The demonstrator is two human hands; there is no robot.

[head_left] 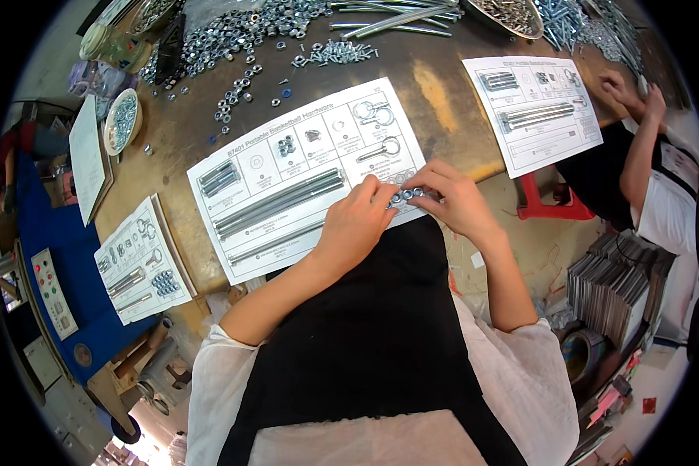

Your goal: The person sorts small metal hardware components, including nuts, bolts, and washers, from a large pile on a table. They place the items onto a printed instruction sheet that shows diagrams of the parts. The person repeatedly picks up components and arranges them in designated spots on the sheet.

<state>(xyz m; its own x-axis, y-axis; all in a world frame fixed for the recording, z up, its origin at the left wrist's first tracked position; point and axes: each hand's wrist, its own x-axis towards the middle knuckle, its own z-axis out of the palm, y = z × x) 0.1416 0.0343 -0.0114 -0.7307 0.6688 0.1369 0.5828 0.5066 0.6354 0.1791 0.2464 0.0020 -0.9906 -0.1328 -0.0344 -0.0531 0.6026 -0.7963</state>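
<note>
A small cluster of shiny steel nuts (406,194) with blue inserts lies in a short row at the near right corner of a white printed hardware sheet (303,175). The sheet lies flat on the brown workbench, angled, with long bolts and eye bolts laid on its outlined boxes.

A parts sheet (303,175) lies on the worktop (443,85) before the person, bolts (279,200) lying along it. Both hands meet at its near right edge: left hand (357,221), right hand (454,198), nuts (408,194) between their fingers (392,194). A second sheet (532,109) lies to the right, a third (140,264) left; loose nuts (225,35) lie behind.
</note>
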